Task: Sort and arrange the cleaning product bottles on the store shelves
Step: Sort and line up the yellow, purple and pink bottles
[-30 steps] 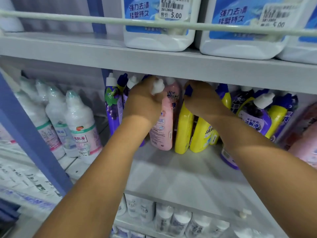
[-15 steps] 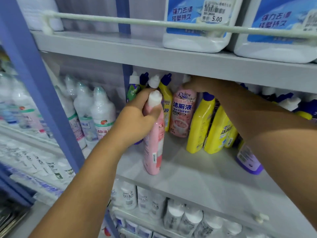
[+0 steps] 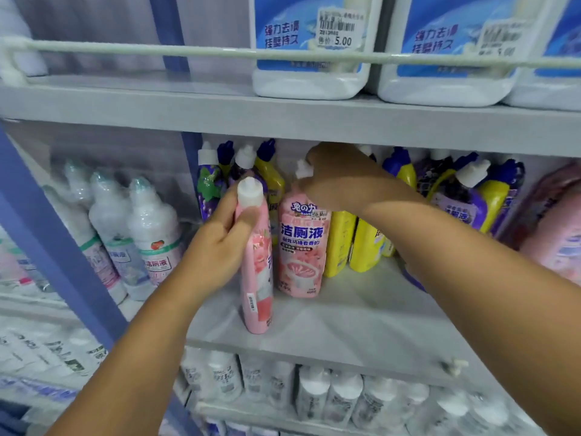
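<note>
My left hand point(image 3: 220, 243) grips the neck of a pink bottle with a white cap point(image 3: 256, 272) that stands near the front edge of the grey middle shelf point(image 3: 361, 319). Just behind and to the right stands a second pink bottle point(image 3: 301, 247), label facing me. My right hand point(image 3: 333, 177) holds this second bottle at its white cap, up under the shelf above. Yellow bottles point(image 3: 339, 243) with blue caps and purple bottles point(image 3: 209, 190) stand in the row behind.
More purple and yellow bottles point(image 3: 471, 196) crowd the right back of the shelf. White shrink-wrapped bottles point(image 3: 154, 234) fill the bay to the left, past a blue upright point(image 3: 47, 240). Large white jugs point(image 3: 309, 45) sit on the shelf above; white bottles point(image 3: 314, 394) below.
My left hand pulled one pink bottle forward out of the row to the shelf's front. My right hand moved from the yellow bottles to the cap of the second pink bottle.
</note>
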